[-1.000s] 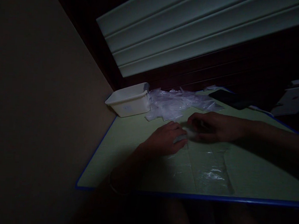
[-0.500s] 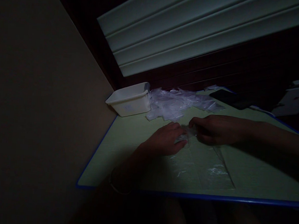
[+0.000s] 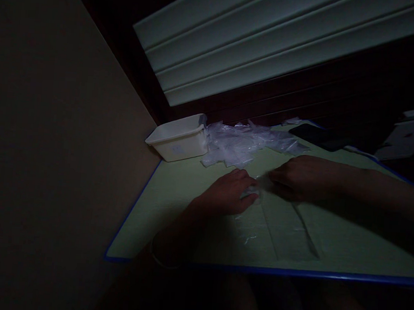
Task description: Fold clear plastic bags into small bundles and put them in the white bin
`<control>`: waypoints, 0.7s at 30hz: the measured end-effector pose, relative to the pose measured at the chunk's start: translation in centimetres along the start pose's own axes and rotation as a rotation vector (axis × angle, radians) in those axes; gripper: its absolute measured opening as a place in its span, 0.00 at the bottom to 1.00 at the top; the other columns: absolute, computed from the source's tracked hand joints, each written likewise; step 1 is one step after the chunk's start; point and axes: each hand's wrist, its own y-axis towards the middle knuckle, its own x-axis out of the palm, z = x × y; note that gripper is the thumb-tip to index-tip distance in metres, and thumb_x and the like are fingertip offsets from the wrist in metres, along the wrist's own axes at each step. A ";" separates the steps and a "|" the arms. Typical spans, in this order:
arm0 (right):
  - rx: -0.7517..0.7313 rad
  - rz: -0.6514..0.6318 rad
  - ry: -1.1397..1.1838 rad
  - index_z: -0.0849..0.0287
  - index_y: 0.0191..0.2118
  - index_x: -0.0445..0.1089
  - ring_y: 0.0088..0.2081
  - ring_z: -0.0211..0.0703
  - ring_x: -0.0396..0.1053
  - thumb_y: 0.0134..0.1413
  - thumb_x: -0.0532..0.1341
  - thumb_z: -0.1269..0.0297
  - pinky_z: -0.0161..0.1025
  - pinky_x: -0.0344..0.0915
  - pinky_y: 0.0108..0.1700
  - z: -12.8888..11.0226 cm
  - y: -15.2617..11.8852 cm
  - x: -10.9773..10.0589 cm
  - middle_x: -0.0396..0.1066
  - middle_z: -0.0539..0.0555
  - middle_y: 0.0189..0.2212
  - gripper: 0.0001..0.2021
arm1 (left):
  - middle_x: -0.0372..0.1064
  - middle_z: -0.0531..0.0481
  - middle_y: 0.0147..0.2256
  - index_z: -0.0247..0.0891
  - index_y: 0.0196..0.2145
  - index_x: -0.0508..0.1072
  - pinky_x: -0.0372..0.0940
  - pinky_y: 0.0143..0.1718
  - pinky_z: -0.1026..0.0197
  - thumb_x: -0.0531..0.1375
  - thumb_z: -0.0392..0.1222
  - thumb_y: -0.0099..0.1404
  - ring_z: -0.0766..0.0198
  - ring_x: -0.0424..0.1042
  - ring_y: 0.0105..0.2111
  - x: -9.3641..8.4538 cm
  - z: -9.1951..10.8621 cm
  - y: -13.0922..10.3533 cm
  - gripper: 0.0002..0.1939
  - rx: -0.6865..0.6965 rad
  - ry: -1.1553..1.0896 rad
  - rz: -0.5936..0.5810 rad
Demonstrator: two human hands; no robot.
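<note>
A left hand [image 3: 227, 193] and right hand [image 3: 295, 180] pinch clear film [image 3: 282, 229], its span toward five o'clock best held flat.

Dim light, plain wall [image 3: 70, 126] left of the left hand [image 3: 230, 192], pale slatted panel [image 3: 282, 35] in a dark frame [image 3: 268, 93] beyond it, pale green tabletop [image 3: 360, 246] with blue edging [image 3: 291, 273] beneath it, darkness below.
</note>
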 end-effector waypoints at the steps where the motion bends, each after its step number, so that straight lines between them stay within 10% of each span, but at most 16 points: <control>1: 0.003 -0.010 -0.029 0.58 0.31 0.70 0.20 0.43 0.65 0.56 0.54 0.62 0.39 0.45 0.25 -0.1 0.0 0.0 0.72 0.55 0.22 0.09 | 0.66 0.44 0.43 0.35 0.50 0.69 0.61 0.50 0.59 0.53 0.47 0.68 0.59 0.65 0.46 0.0 0.0 0.0 0.18 0.001 -0.004 0.005; 21: -0.012 -0.036 0.197 0.59 0.36 0.69 0.25 0.42 0.67 0.56 0.53 0.65 0.36 0.52 0.28 0.4 0.0 -0.6 0.72 0.54 0.27 0.08 | 0.66 0.43 0.49 0.37 0.53 0.68 0.60 0.55 0.52 0.51 0.44 0.68 0.56 0.63 0.51 -0.4 0.4 0.1 0.18 0.078 -0.044 0.080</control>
